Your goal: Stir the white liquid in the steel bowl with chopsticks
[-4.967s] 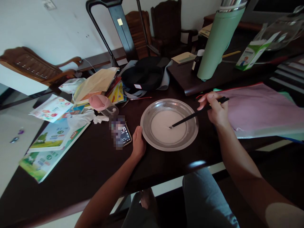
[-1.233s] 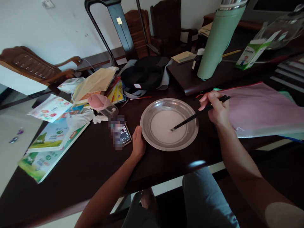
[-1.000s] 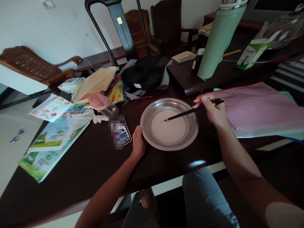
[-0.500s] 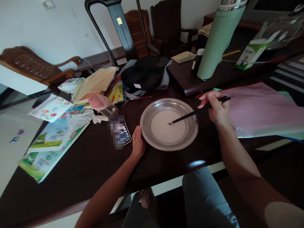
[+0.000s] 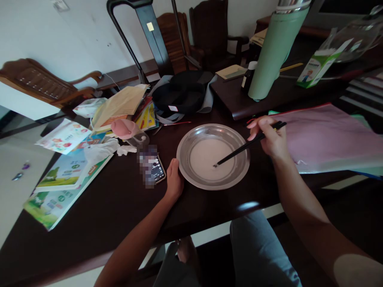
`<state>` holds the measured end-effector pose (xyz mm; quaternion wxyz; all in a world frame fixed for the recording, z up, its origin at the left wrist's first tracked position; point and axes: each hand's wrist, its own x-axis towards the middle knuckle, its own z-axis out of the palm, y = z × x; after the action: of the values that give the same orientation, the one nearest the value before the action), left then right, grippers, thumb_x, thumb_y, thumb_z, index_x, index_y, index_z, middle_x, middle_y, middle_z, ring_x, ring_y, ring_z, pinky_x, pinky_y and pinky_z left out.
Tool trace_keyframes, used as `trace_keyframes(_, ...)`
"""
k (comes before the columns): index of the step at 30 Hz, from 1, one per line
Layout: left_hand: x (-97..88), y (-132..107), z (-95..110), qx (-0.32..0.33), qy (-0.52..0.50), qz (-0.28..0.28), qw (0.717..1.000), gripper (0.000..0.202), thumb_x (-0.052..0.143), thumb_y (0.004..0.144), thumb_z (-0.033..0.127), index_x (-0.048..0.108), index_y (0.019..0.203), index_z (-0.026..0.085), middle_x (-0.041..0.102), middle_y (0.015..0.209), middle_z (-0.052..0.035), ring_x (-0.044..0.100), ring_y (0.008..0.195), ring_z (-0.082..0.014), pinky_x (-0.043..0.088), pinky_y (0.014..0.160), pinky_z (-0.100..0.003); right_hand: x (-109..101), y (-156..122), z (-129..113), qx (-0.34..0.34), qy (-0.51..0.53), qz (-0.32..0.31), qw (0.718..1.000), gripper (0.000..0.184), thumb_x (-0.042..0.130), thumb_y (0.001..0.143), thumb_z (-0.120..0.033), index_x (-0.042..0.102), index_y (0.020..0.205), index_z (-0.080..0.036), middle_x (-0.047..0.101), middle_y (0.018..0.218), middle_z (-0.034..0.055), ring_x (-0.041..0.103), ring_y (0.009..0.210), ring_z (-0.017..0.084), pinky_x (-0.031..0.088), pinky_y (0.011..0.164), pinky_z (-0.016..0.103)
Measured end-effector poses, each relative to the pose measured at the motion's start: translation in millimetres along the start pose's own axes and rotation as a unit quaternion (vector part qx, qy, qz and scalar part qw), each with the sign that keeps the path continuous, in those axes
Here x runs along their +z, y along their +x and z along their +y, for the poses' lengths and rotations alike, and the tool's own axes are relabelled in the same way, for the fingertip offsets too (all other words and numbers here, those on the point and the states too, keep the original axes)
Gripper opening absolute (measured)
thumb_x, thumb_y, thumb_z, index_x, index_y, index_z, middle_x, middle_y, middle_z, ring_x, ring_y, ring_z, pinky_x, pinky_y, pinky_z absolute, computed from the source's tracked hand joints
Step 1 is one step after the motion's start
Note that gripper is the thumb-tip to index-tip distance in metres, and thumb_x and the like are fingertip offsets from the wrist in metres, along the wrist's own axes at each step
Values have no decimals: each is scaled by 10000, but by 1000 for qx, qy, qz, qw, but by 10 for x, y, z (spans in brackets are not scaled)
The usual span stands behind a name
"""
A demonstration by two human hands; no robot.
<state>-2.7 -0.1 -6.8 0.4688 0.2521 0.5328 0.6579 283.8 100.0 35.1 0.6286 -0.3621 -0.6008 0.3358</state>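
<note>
A shallow round metal basin (image 5: 243,169) stands on the dark table with a whitish liquid (image 5: 206,159) in it. My left hand (image 5: 174,179) grips the basin's left rim, thumb on top; its other fingers are mostly hidden. Black chopsticks (image 5: 239,150) are held together in my right hand (image 5: 271,137), beyond the basin's right rim. They slant down to the left, and their tips dip into the liquid. A phone (image 5: 157,169) with a lit screen lies just left of my left hand.
Books (image 5: 64,171), papers and a pink-topped clear bottle (image 5: 127,130) crowd the left. Behind the basin lies a black bag (image 5: 182,93). A green thermos (image 5: 277,52), a small dark bottle (image 5: 248,75) and a carton (image 5: 317,69) stand back right. A pink folder (image 5: 335,137) lies right.
The chopstick tips have shifted slightly toward me in the liquid, and my right hand has moved a little left. My left hand and the basin have stayed put.
</note>
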Motion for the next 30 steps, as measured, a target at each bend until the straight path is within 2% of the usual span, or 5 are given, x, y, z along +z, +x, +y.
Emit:
trace_keyframes(4,0,-2,-3,11,0,-3,1000,506,767,936,493,489,626,205,425,627,60,355,587,-117,375,570,-237,33,-47,-40,14,-20,-83,996,363,719,927,-622,811,861,-277,769,704,6,739,699,195,586,748,363)
trace_keyframes(11,-19,12,-1,26,13,-7,1000,528,792,896,531,474,627,206,411,620,67,345,585,-109,386,564,-225,-30,18,42,-8,-15,16,1000,426,667,946,-657,788,798,-276,688,580,-24,659,563,170,584,782,375)
trace_keyframes(17,-18,11,7,30,28,-6,999,540,793,890,550,473,623,206,415,612,64,338,585,-111,375,553,-227,35,-35,-56,24,-24,-121,992,412,704,922,-651,790,814,-262,756,672,10,741,697,202,590,721,353)
trace_keyframes(24,-10,11,20,26,22,5,999,526,788,912,496,467,614,205,389,616,67,331,587,-112,366,558,-227,-21,16,46,-12,-13,10,1000,400,674,959,-625,795,809,-273,716,616,-13,691,634,175,596,814,377)
trace_keyframes(30,3,6,27,21,23,2,1000,526,763,932,502,466,612,208,386,614,65,319,585,-117,362,558,-228,6,-18,-19,30,-15,-116,993,416,710,917,-656,792,813,-261,753,659,7,735,680,198,587,716,355)
